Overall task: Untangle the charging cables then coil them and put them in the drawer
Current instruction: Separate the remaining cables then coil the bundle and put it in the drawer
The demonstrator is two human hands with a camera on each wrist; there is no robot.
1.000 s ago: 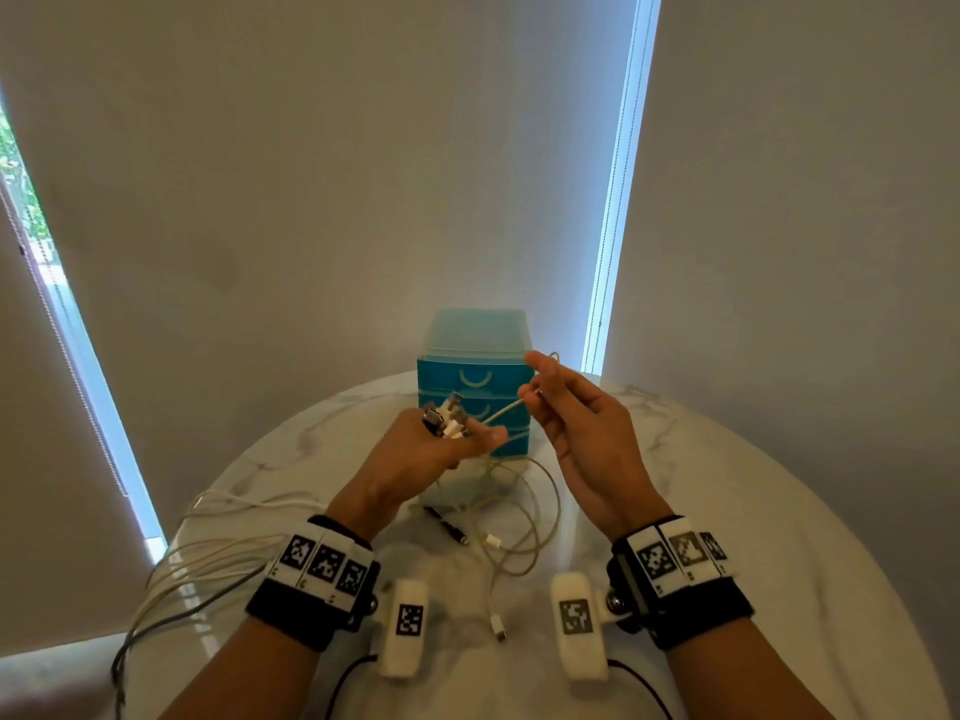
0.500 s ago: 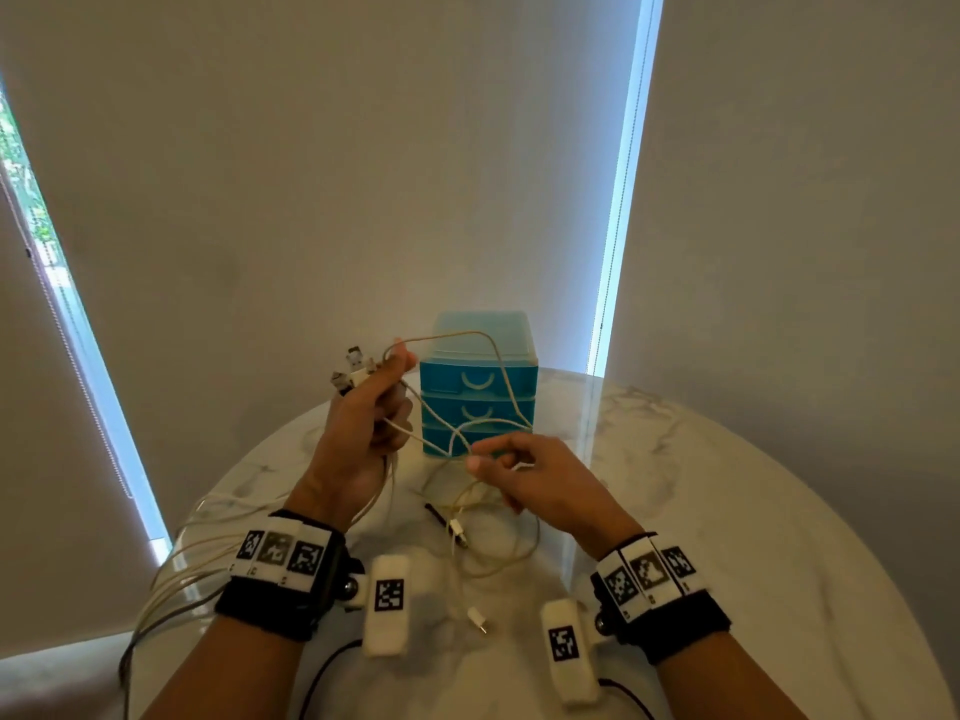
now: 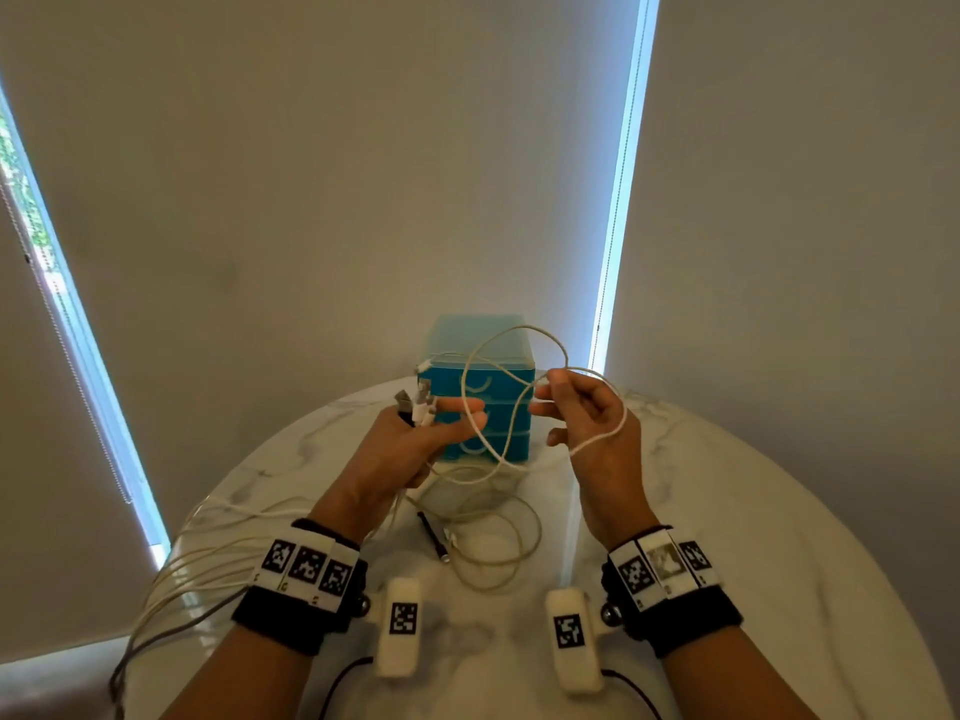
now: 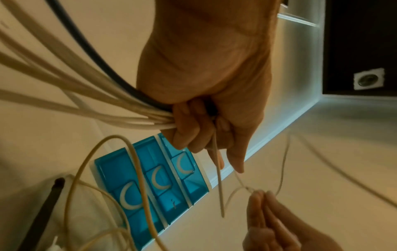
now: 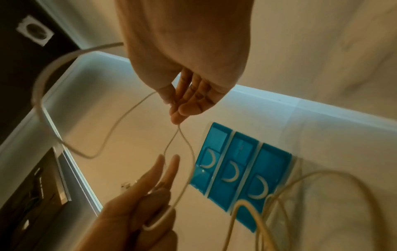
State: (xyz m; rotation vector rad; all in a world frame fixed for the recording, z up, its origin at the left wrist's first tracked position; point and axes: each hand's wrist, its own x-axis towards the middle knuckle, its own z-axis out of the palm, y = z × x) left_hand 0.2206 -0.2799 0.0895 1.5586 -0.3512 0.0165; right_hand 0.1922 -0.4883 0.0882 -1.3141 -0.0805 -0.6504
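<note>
Plainly the step in hand is teasing one white cable [image 3: 511, 402] out of the bunch, and it looks best done slowly: keep the bunch clamped, follow the single strand along its length, and widen the loop instead of tugging, since a pull would likely tighten any crossing lower down. The left hand [image 3: 415, 449] is raised over the table [image 3: 779, 511], fingers curled round the bundle [image 4: 90, 100] of white cables and one dark one, plugs [image 3: 418, 405] poking out above the fist and index finger pointing right. The right hand [image 3: 587, 423] is held level with it, just to the right, thumb and fingertips pinching the thin cable where two runs cross, the rest of the fingers loosely bent; a loop drapes over its back. More cable lies slack on the table near the wrists. The blue drawers [image 3: 480, 392] stand behind the hands, all three closed.
</note>
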